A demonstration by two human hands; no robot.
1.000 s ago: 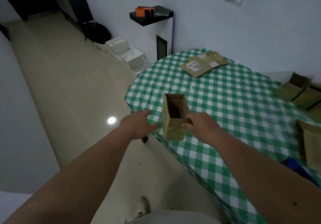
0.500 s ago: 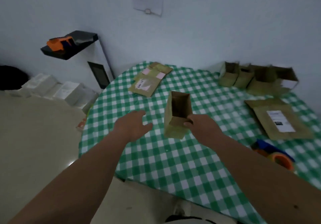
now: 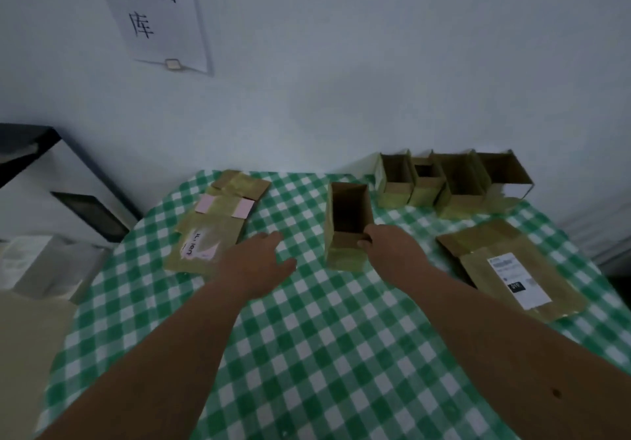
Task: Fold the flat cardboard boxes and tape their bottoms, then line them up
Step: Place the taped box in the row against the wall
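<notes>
Four folded boxes [image 3: 450,183] stand in a row at the upper right of the frame, against the wall, mouths up and sides touching; that reads as the line the task asks for, kept at the back so the middle of the tabletop [image 3: 324,354] stays free for work. All four look empty, with only dark cardboard interiors showing.

One more folded box [image 3: 346,226] sits just left of that row, near the centre of the frame, upright with its mouth open toward the camera. Nothing is visible inside it. The right hand [image 3: 389,248] pinches its near right rim, thumb and fingers curled over the edge; gripping by the rim would let the box be carried upright without crushing the walls, and I judge it is being brought to join the row's left end. Whether its base touches the cloth I cannot tell.

The left hand [image 3: 259,262] hovers relaxed over the checked cloth at centre left, fingers loosely extended, holding nothing.

Flat stock waits in two places: a stack of flat boxes [image 3: 218,224] at left centre, some with pink patches, and a flat labelled box [image 3: 508,265] at the right. Both lie within reach on either side, probably as supply for folding.

A paper sign [image 3: 157,12] hangs on the wall at upper left.
</notes>
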